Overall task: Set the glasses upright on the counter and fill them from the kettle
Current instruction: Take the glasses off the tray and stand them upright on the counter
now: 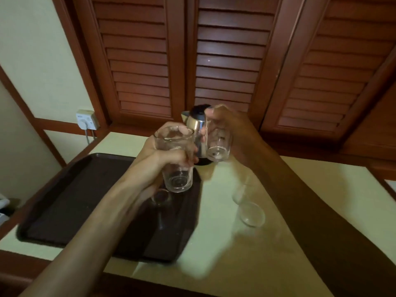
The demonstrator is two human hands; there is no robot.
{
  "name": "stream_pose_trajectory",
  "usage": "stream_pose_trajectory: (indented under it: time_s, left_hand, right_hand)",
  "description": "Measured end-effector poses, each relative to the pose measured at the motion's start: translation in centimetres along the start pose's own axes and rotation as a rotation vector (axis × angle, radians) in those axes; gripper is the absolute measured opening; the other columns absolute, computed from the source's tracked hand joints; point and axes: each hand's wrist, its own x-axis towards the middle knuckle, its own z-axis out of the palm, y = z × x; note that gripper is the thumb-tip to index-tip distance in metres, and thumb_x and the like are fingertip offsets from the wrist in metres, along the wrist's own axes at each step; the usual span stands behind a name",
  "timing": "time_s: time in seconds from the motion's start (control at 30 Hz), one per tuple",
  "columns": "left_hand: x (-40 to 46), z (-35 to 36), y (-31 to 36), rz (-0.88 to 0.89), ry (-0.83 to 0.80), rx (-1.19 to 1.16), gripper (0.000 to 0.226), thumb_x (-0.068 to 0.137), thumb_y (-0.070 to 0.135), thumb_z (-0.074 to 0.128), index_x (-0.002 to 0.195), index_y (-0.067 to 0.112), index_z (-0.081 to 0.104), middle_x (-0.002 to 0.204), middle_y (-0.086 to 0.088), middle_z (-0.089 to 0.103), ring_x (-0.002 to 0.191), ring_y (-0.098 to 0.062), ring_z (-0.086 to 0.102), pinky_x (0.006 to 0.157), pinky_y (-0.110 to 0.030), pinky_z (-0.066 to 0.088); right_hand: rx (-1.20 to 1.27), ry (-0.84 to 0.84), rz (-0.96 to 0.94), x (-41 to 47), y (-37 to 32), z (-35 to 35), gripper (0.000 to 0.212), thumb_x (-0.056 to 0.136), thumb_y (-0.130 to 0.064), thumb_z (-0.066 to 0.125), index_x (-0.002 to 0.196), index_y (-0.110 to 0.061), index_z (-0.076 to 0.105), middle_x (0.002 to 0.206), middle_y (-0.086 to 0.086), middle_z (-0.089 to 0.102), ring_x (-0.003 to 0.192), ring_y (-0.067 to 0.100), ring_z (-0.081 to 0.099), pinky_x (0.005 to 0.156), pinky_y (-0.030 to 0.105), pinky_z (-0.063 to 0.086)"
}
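Observation:
My left hand [169, 155] grips a clear glass [176, 166] upright in the air above the right end of the dark tray [70, 202]. My right hand [233, 133] grips a second clear glass [217, 139], also held up, in front of the steel kettle [196, 123], which stands at the back of the counter [289, 176] and is partly hidden by both hands. A third glass [248, 206] stands on the counter under my right forearm. Another small glass [160, 197] sits on the tray below my left wrist.
Brown louvred doors [231, 61] close off the back. A wall socket [85, 120] with a cord sits at the left, behind the tray. The counter's front edge has a dark wooden trim.

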Motion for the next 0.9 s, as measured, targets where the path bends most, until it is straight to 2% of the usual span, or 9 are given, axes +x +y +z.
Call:
stream_pose_trajectory:
  time_s: [0.07, 0.13, 0.3, 0.43, 0.5, 0.57, 0.7, 0.8, 0.9]
  left_hand:
    - [-0.1, 4.0, -0.5, 0.027, -0.011, 0.019, 0.056, 0.052, -0.012, 0.059, 0.098, 0.018, 0.070, 0.084, -0.011, 0.068, 0.082, -0.025, 0.066, 0.078, -0.038, 0.052]
    - [-0.2, 8.2, -1.4, 0.041, -0.003, 0.012, 0.050, 0.052, -0.012, 0.059, 0.086, 0.021, 0.074, 0.080, -0.010, 0.068, 0.078, -0.022, 0.067, 0.076, -0.036, 0.053]
    - [-0.3, 17.9, -3.8, 0.076, 0.019, 0.070, 0.064, 0.052, -0.012, 0.065, 0.110, 0.014, 0.066, 0.084, -0.008, 0.070, 0.083, -0.029, 0.067, 0.079, -0.041, 0.056]
    - [-0.6, 24.1, -5.5, 0.105, 0.030, 0.100, 0.065, 0.051, -0.011, 0.069, 0.109, 0.019, 0.067, 0.089, -0.007, 0.070, 0.088, -0.028, 0.069, 0.083, -0.040, 0.056]
    - [-0.8, 26.6, -6.2, 0.119, 0.049, 0.086, 0.063, 0.051, -0.012, 0.070, 0.105, 0.020, 0.067, 0.087, -0.006, 0.069, 0.086, -0.027, 0.068, 0.083, -0.042, 0.055]
    - [-1.1, 29.3, -7.3, 0.132, 0.059, 0.094, 0.061, 0.052, -0.013, 0.071, 0.104, 0.019, 0.067, 0.087, -0.003, 0.069, 0.083, -0.021, 0.068, 0.079, -0.040, 0.055]
    - [-1.8, 33.6, -11.5, 0.101, 0.035, 0.100, 0.064, 0.054, -0.026, 0.071, 0.109, 0.007, 0.062, 0.081, 0.000, 0.066, 0.074, -0.014, 0.060, 0.064, -0.023, 0.050]
    - [-2.0, 35.9, -15.5, 0.074, 0.034, 0.124, 0.065, 0.052, -0.017, 0.072, 0.110, 0.008, 0.061, 0.083, -0.002, 0.066, 0.078, -0.013, 0.060, 0.068, -0.024, 0.049]
    - [-1.9, 36.9, -18.5, 0.040, 0.068, 0.139, 0.064, 0.052, -0.011, 0.074, 0.111, 0.010, 0.060, 0.084, -0.003, 0.066, 0.078, -0.011, 0.061, 0.072, -0.022, 0.049]
  right_hand:
    - [0.028, -0.013, -0.001, -2.0, -0.6, -3.3, 0.036, 0.069, -0.036, 0.078, 0.095, -0.015, 0.065, 0.081, 0.013, 0.067, 0.073, 0.026, 0.064, 0.071, 0.040, 0.052]
    - [0.032, -0.013, -0.024, -4.1, -1.1, -6.7, 0.028, 0.074, -0.031, 0.075, 0.094, -0.014, 0.065, 0.081, 0.014, 0.065, 0.071, 0.027, 0.065, 0.074, 0.042, 0.052]
    - [0.099, -0.019, -0.103, -8.7, -1.5, -15.0, 0.024, 0.077, -0.030, 0.078, 0.091, -0.014, 0.067, 0.076, 0.011, 0.069, 0.067, 0.026, 0.067, 0.069, 0.037, 0.053]
    - [0.106, -0.027, -0.126, -11.3, -1.5, -20.7, 0.028, 0.073, -0.034, 0.081, 0.090, -0.017, 0.066, 0.078, 0.011, 0.069, 0.070, 0.026, 0.065, 0.073, 0.041, 0.046]
    - [0.117, -0.039, -0.135, -12.2, -1.3, -22.8, 0.036, 0.070, -0.038, 0.087, 0.091, -0.017, 0.067, 0.081, 0.011, 0.070, 0.074, 0.028, 0.063, 0.077, 0.045, 0.044]
    - [0.104, -0.051, -0.140, -13.3, -0.9, -24.9, 0.045, 0.066, -0.043, 0.091, 0.092, -0.016, 0.065, 0.084, 0.012, 0.070, 0.077, 0.028, 0.063, 0.076, 0.043, 0.046]
    - [0.061, 0.005, -0.141, -14.6, 1.3, -27.8, 0.039, 0.070, -0.029, 0.085, 0.093, -0.008, 0.060, 0.086, 0.016, 0.068, 0.075, 0.024, 0.067, 0.072, 0.040, 0.052]
    - [0.033, 0.037, -0.147, -15.2, 3.5, -29.5, 0.034, 0.076, -0.021, 0.080, 0.097, -0.004, 0.058, 0.085, 0.015, 0.069, 0.076, 0.028, 0.067, 0.072, 0.043, 0.048]
    - [-0.013, 0.099, -0.120, -15.5, 5.2, -30.9, 0.035, 0.072, -0.024, 0.081, 0.094, -0.006, 0.060, 0.088, 0.015, 0.071, 0.076, 0.027, 0.069, 0.068, 0.035, 0.048]
